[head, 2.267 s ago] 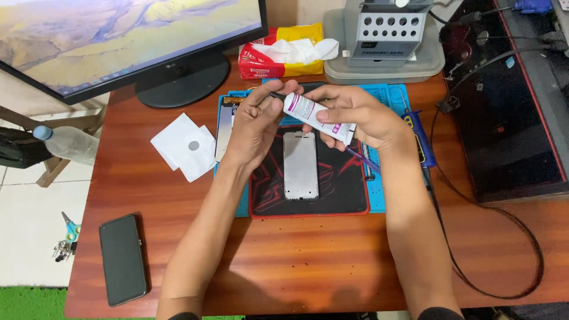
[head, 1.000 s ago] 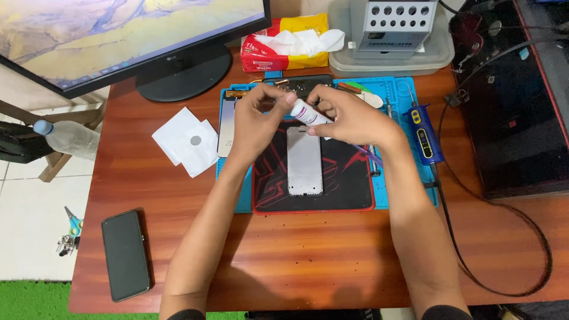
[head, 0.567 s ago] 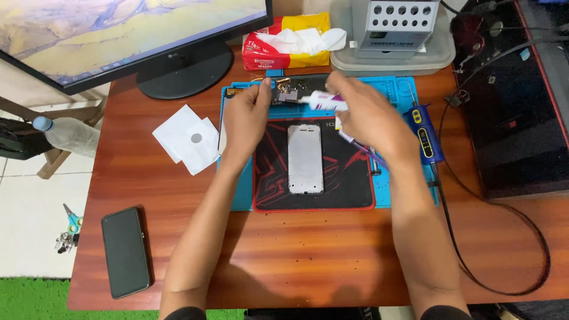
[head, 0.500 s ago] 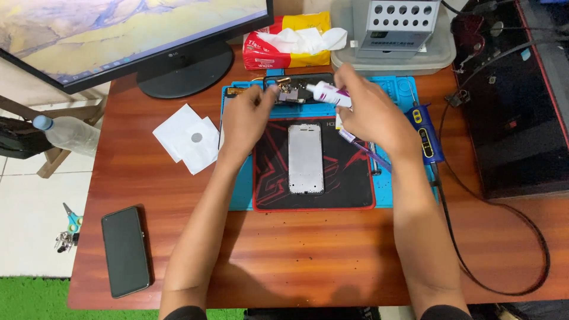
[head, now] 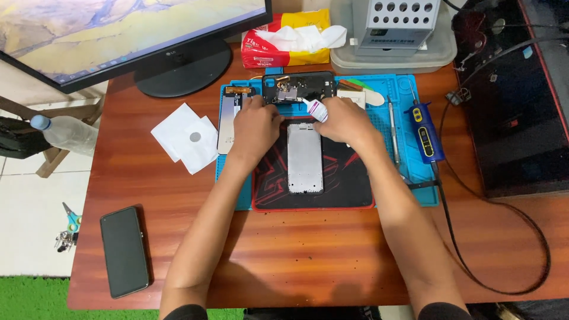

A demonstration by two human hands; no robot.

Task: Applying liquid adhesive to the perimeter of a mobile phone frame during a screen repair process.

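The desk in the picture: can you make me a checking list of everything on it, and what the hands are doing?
Surface: wooden desk with blue mat and black-red pad on top.
Job's things: small glue tube, dark phone frame, silver phone panel.
Clutter: white papers, black phone, tissue pack, blue pen tool.
Hands: left hand at the frame; right hand holds the tube.
Cables: black cable loops on the right.
Surroundings: monitor, bottle, scissors on the floor.
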